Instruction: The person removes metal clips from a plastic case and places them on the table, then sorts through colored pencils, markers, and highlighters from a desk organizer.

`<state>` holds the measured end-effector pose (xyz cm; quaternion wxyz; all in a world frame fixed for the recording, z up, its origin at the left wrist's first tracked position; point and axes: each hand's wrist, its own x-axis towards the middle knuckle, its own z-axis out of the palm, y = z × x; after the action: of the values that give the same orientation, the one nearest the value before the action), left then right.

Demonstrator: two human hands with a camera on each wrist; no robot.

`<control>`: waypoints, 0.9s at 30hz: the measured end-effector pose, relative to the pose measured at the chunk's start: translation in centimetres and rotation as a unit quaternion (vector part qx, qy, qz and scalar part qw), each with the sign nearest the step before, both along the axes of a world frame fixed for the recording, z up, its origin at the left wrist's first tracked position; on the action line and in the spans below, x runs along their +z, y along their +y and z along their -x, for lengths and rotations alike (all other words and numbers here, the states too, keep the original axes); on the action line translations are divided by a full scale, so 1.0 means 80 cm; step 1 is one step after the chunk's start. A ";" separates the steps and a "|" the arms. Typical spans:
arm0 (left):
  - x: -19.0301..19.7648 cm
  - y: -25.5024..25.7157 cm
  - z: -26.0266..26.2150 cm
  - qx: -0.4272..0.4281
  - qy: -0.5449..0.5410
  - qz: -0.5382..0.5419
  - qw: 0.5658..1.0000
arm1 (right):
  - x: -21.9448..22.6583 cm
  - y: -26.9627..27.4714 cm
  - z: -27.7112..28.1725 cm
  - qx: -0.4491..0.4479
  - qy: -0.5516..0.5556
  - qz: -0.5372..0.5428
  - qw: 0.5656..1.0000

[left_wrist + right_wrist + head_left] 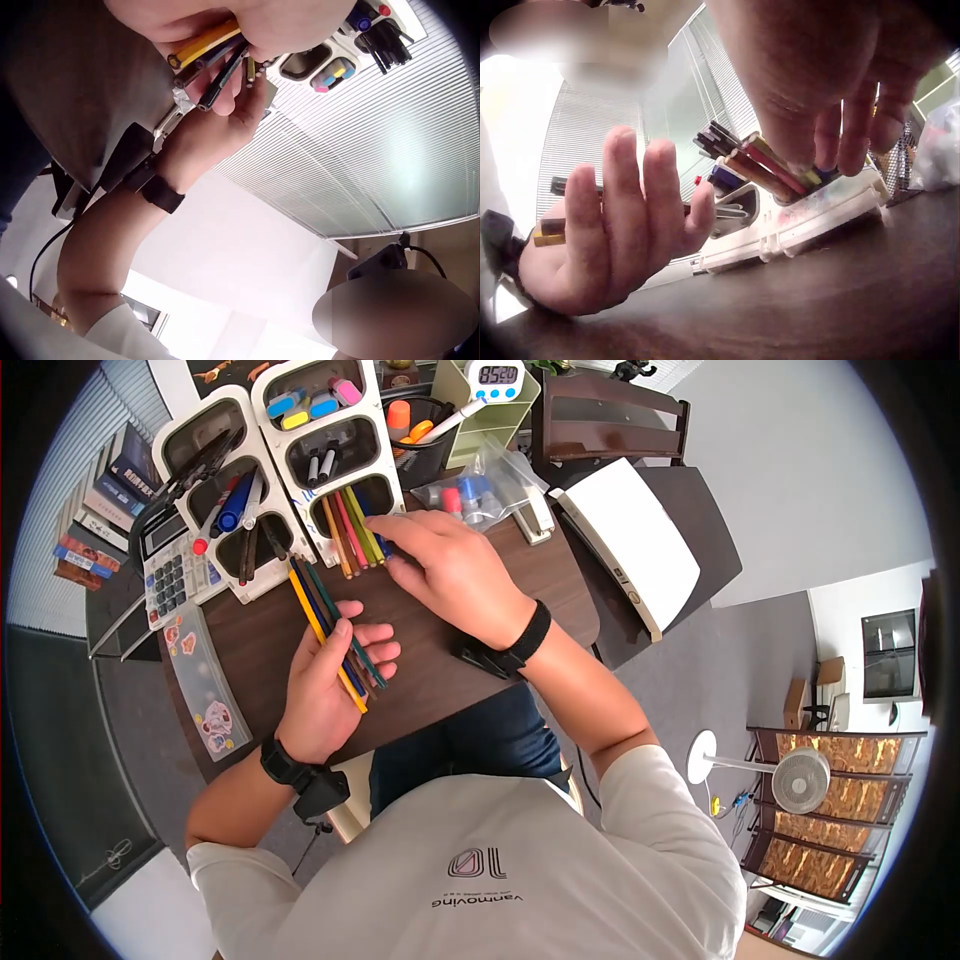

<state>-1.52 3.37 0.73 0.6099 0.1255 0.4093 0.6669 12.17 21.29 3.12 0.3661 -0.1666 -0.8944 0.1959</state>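
Several pencils, among them a yellow one [326,640] and a dark green one, lie across my left hand [322,685], held under its thumb with the other fingers loosely bent. In the left wrist view, the ends of the yellow pencil [202,45] and darker ones stick out of that hand. My right hand [455,565] is over the front compartment of a white organizer [385,440], its index finger and thumb apart beside upright coloured pencils [350,530]. In the right wrist view its fingers [859,135] hang down by the pencils [769,169]; whether they touch is unclear.
Other compartments hold highlighters [322,405], markers [236,502] and dark pens. Right of the organizer are a mesh cup, a timer [495,380], a clear bag [480,490] and a white stapler. A calculator [172,582] and a stickered case [208,695] lie left.
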 end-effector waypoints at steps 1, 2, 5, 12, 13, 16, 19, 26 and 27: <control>0.000 0.000 0.000 -0.001 0.001 0.001 1.000 | 0.007 -0.002 0.002 0.003 -0.016 -0.007 1.000; 0.000 0.000 0.000 -0.002 0.001 0.003 1.000 | 0.011 -0.003 0.003 0.005 -0.033 -0.014 0.999; 0.001 0.000 0.001 -0.003 -0.001 0.001 1.000 | 0.011 0.002 0.004 0.013 -0.052 -0.042 0.998; 0.004 -0.001 0.000 -0.006 -0.010 0.005 1.000 | 0.015 -0.006 0.000 0.003 -0.039 -0.025 0.999; 0.003 -0.001 0.002 -0.015 -0.036 -0.011 0.999 | 0.022 -0.012 -0.006 -0.018 -0.055 -0.026 0.998; -0.002 -0.002 0.004 -0.013 -0.074 -0.038 0.996 | 0.027 -0.038 -0.034 -0.018 -0.046 -0.014 0.999; -0.011 -0.002 0.003 -0.004 -0.073 -0.055 0.996 | 0.019 -0.077 -0.056 0.095 -0.062 0.052 0.992; -0.005 -0.002 -0.007 -0.028 -0.053 -0.050 0.997 | -0.010 -0.102 -0.068 0.108 0.018 0.069 0.992; -0.002 -0.002 -0.008 -0.029 -0.053 -0.050 0.997 | -0.006 -0.100 -0.071 0.115 0.047 0.039 0.991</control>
<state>-0.90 3.21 0.58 0.6425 0.1321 0.3390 0.6744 17.84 13.28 2.67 0.3763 -0.0673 -0.8810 0.2788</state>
